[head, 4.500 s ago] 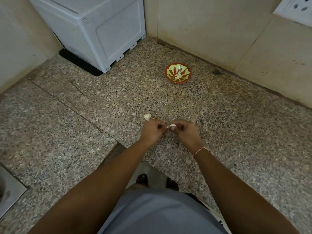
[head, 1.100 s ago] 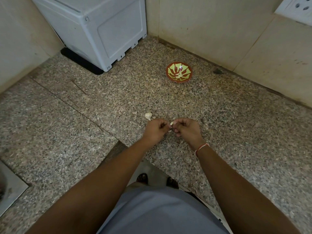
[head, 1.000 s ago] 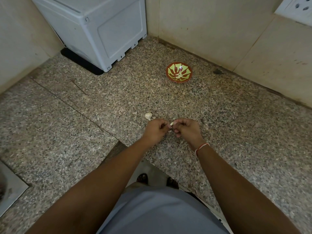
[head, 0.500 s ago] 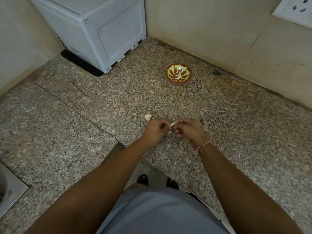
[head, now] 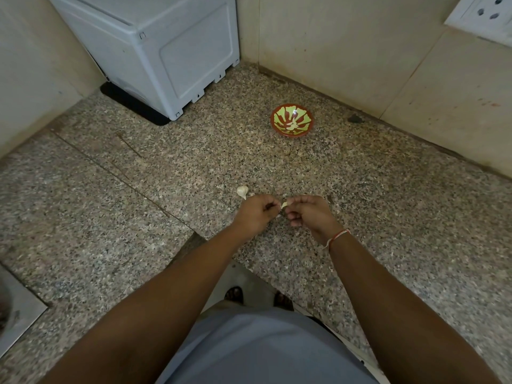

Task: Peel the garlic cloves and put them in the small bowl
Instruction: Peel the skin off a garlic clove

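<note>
Both hands together over the worktop's front middle, just above the granite; left hand (head: 256, 213) curled, right hand (head: 309, 213) curled, fingertips of both pinching one clove (head: 284, 204) between them, only a pale sliver showing; whether peel is coming off, impossible to tell. Second clove (head: 242, 191) lying on the worktop (head: 166, 173) just behind the left hand, apart from it. Bowl (head: 291, 120) well back, near the rear wall, upright, pale bits inside. White box (head: 155, 48) in the far left corner. Red thread (head: 336, 237) round the right wrist.
</note>
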